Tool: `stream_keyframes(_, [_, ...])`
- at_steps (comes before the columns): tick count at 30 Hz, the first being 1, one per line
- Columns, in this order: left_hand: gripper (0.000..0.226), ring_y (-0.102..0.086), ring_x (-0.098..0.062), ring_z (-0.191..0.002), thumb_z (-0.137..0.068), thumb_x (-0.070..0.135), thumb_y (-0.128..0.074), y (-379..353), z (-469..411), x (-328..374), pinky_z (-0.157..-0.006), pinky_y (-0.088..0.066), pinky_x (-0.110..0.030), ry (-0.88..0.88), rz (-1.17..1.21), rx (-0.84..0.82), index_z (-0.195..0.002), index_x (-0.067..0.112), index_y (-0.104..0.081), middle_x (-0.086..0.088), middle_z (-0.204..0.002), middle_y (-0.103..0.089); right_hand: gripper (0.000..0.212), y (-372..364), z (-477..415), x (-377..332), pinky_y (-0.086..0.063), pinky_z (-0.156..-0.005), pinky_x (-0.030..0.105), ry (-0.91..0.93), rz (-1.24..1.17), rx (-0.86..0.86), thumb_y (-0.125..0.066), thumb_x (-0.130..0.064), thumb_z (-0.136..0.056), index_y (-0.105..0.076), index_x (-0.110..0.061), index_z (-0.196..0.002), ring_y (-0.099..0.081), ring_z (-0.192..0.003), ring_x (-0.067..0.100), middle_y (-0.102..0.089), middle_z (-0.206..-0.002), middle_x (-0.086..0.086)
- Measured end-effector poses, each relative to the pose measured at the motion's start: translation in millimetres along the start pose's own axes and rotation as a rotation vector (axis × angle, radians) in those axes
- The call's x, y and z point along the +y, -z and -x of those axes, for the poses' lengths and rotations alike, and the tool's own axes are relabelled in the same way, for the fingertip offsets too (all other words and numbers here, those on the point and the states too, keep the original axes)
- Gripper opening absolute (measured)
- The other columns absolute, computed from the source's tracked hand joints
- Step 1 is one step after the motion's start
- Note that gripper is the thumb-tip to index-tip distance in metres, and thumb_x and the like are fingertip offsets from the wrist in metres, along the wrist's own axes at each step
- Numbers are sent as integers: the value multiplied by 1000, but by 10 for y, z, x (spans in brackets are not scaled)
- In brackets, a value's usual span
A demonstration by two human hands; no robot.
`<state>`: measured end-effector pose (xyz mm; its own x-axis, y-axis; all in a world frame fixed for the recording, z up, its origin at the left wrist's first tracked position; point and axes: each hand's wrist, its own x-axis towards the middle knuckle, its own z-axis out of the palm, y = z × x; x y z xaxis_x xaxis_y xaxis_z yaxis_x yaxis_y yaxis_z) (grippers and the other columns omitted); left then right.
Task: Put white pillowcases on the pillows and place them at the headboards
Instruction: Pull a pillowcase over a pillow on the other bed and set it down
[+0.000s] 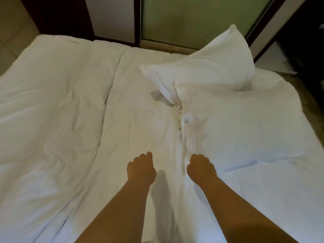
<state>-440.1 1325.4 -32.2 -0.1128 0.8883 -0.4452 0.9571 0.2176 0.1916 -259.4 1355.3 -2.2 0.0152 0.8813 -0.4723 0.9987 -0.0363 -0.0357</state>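
Bed (52, 102) — right hand (199, 166) grips bunched pillowcase (188, 130), pillow (236, 120) beyond.

I see a rumpled white duvet (61, 111) across the frame, a frosted green glass panel (192, 20) top centre, and beige floor tiles (10, 32) upper left.

Both arms out over the bed. Left hand (141, 168) hangs above the white duvet (52, 106), fingers curled, nothing in it. Right hand (200, 166) has curled fingers at the bunched end of the near pillow (242, 127); motion blur, can't tell if it grips. Second pillow (215, 62) is behind it, tilted up on one corner. Frosted glass panel (192, 18) past the bed.
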Motion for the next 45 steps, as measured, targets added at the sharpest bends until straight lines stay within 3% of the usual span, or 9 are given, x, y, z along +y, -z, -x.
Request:
stream_keyframes(3, [30,-56,-21,-105,-92,16,-40,-124,-170,33,-79,-40,-30,-6,-5,-61,-123,17,-41,-2,-112,-54,13,-61,-115,25,-45,-92,31,-1,71,-40,-39,-11,-91,-49,-13,-99,-53,-105,23,-53,-109,6])
stream_keyframes(8, [29,-55,-22,-107,-93,15,-40,-301,-285,257,-84,-43,-32,-55,37,-185,-121,16,-43,-3,-114,-53,23,-229,-303,175,-42,-86,27,-19,139,-49,-40,-13,-91,-49,-14,-112,-51,-105,20,-52,-115,5])
stream_keyframes(19, [30,-53,-24,-116,-92,27,-47,-518,-612,630,-94,-45,-37,74,72,-332,-121,17,-47,-5,-122,-51,65,-600,-729,716,-43,-84,29,-12,145,-59,-57,-16,-84,-25,-23,-140,-45,-117,24,-45,-128,7])
stream_keyframes(23, [36,-54,-25,-114,-93,37,-47,-743,-672,983,-92,-46,-37,144,88,-378,-123,16,-46,-6,-122,-53,71,-686,-946,1008,-47,-88,36,88,229,-62,-75,-20,-72,-40,-19,-133,-48,-118,28,-48,-128,10])
stream_keyframes(26, [47,-55,-27,-113,-92,50,-46,-1040,-752,1319,-94,-47,-40,200,125,-412,-125,16,-44,-7,-123,-56,54,-727,-1111,1203,-53,-68,37,191,294,-32,-87,-12,-50,-63,-12,-98,-61,-90,30,-61,-98,11])
stream_keyframes(29, [64,-56,-30,-114,-89,59,-49,-1300,-824,1709,-92,-48,-39,314,375,-415,-133,15,-37,-9,-129,-55,27,-783,-1262,1413,-49,-90,38,351,324,-84,-60,-12,-86,-56,-12,-113,-51,-114,26,-57,-117,8])
stream_keyframes(33, [64,-58,-29,-108,-90,53,-54,-1449,-926,2106,-80,-46,-32,446,628,-388,-132,9,-37,-10,-125,-56,27,-803,-1390,1505,-47,-98,37,416,246,-90,-53,-13,-92,-55,-12,-119,-46,-122,23,-55,-122,6])
stream_keyframes(37, [38,-60,-30,-104,-99,36,-46,-1456,-951,2103,-78,-41,-29,338,467,-339,-114,3,-57,-13,-114,-64,25,-775,-1349,1494,-48,-94,38,448,226,-78,-53,-12,-90,-56,-12,-116,-47,-118,24,-58,-118,7])
stream_keyframes(45, [32,-57,-30,-104,-102,28,-34,-1080,-578,1832,-84,-40,-32,102,374,-406,-99,7,-58,-14,-113,-62,24,-598,-1101,1255,-49,-94,40,336,272,-108,-55,-7,-89,-62,-9,-112,-52,-116,28,-62,-116,11])
